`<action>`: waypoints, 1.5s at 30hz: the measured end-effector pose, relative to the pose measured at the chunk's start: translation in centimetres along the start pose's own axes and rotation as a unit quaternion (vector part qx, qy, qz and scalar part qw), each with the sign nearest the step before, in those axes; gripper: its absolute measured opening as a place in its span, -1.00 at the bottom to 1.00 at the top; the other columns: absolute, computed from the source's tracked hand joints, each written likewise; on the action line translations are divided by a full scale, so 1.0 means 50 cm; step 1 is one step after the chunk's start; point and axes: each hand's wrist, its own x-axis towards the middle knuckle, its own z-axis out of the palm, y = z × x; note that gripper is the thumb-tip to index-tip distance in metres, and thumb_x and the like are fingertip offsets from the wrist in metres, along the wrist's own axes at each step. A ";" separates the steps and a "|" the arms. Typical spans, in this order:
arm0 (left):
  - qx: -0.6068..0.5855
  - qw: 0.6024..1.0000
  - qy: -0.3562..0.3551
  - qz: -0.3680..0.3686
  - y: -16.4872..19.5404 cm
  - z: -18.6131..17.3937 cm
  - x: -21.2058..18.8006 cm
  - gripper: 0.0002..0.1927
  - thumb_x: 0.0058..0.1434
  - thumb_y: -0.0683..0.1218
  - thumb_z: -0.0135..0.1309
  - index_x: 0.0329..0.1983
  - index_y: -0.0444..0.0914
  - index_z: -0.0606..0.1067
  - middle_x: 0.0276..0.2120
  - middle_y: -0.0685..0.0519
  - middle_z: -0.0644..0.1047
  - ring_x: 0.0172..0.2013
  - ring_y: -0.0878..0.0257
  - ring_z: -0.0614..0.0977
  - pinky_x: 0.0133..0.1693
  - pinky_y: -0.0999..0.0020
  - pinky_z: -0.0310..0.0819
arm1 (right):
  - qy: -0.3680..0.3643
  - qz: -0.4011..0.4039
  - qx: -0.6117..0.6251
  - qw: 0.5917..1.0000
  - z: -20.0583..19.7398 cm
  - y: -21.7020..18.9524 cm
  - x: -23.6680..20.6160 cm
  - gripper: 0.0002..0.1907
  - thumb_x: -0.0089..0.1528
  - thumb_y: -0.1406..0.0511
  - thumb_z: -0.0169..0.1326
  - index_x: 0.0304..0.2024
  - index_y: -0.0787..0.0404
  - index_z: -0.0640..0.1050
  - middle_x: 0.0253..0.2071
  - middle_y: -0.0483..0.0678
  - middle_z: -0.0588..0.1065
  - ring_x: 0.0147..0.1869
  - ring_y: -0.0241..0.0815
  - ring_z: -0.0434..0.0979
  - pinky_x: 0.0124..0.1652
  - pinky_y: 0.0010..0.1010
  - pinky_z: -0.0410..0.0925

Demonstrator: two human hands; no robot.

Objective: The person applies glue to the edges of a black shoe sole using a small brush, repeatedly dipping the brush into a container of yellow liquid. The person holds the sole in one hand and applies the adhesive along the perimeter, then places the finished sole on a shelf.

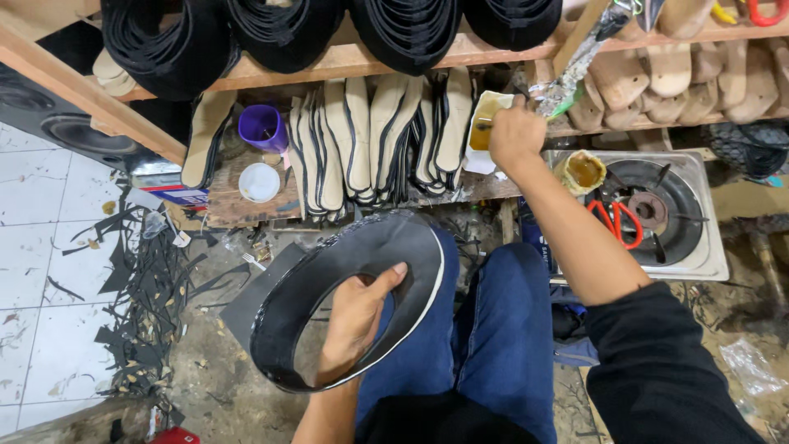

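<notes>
Black rubbery band (329, 271), looped, gripped by my left hand (357, 316) from inside. My right hand (514, 136) is closed at the white glue tub (483, 130); what it holds is hidden.

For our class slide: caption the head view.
Left hand holds a black band; right hand reaches a glue tub.

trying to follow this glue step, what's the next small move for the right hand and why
Probably draw the right hand back from the white glue container toward the black shoe upper. The left hand holds that piece open over the lap, inner side up, while the right hand sits at the amber glue, seemingly loading an applicator.
</notes>
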 end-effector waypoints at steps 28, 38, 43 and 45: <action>-0.153 0.969 -0.161 -0.104 0.017 0.104 0.013 -0.70 0.41 -0.23 -0.01 0.08 -0.61 0.46 0.03 -0.19 0.58 0.02 0.14 0.63 0.15 0.26 0.49 | 0.123 -0.065 0.522 0.842 -0.443 0.103 -0.412 -0.75 0.24 0.44 0.31 -0.03 0.15 0.69 -0.16 -0.09 0.43 -0.21 -0.34 0.46 -0.19 -0.56 0.31; -0.167 0.972 -0.162 -0.045 0.039 0.132 -0.014 -0.68 0.42 -0.25 -0.02 0.15 -0.59 0.41 0.08 -0.21 0.55 0.07 0.10 0.61 0.17 0.21 0.48 | 0.148 -0.105 0.507 0.843 -0.446 0.121 -0.429 -0.72 0.19 0.46 0.33 -0.04 0.16 0.70 -0.17 -0.09 0.42 -0.28 -0.36 0.44 -0.28 -0.56 0.30; -0.169 0.973 -0.149 -0.048 0.031 0.140 -0.021 -0.67 0.41 -0.24 -0.02 0.16 -0.57 0.41 0.08 -0.20 0.55 0.08 0.09 0.60 0.20 0.19 0.45 | 0.192 -0.117 0.507 0.832 -0.437 0.116 -0.441 -0.72 0.25 0.48 0.32 -0.01 0.18 0.69 -0.18 -0.07 0.41 -0.22 -0.34 0.47 -0.23 -0.58 0.34; -0.178 0.972 -0.149 -0.035 0.025 0.141 -0.019 -0.67 0.40 -0.24 -0.03 0.16 -0.56 0.41 0.07 -0.20 0.55 0.08 0.08 0.61 0.20 0.17 0.44 | 0.178 -0.116 0.506 0.836 -0.436 0.116 -0.445 -0.71 0.21 0.48 0.33 -0.02 0.19 0.69 -0.18 -0.08 0.41 -0.21 -0.33 0.46 -0.27 -0.59 0.32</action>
